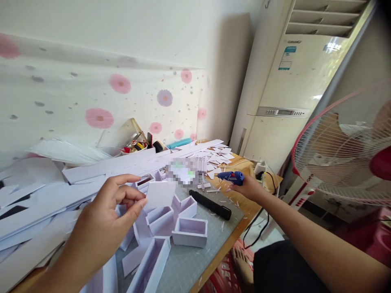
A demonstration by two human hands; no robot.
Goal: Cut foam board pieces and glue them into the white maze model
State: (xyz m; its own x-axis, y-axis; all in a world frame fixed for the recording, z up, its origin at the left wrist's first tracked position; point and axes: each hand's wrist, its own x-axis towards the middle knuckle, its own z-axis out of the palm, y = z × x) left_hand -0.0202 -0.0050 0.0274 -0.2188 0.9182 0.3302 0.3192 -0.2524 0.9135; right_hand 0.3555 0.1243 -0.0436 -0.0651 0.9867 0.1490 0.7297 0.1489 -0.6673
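Between the thumb and fingers of my left hand (119,211) is a small white foam board piece (160,194), held up over several white open boxes. My right hand (249,188) is wrapped round a blue glue gun (231,177) at the table's right edge, its nozzle pointing left. Below the piece lie a small rectangular box (190,232) and a long narrow box (149,264) on the grey cutting mat (183,270). A black utility knife (210,204) rests on the mat between my two hands.
White board strips (39,207) are heaped at the left, and scraps (221,156) lie at the back right. A container of tools (137,145) stands by the wall. To the right are a pink fan (345,142), an air conditioner (275,89) and cables (269,179).
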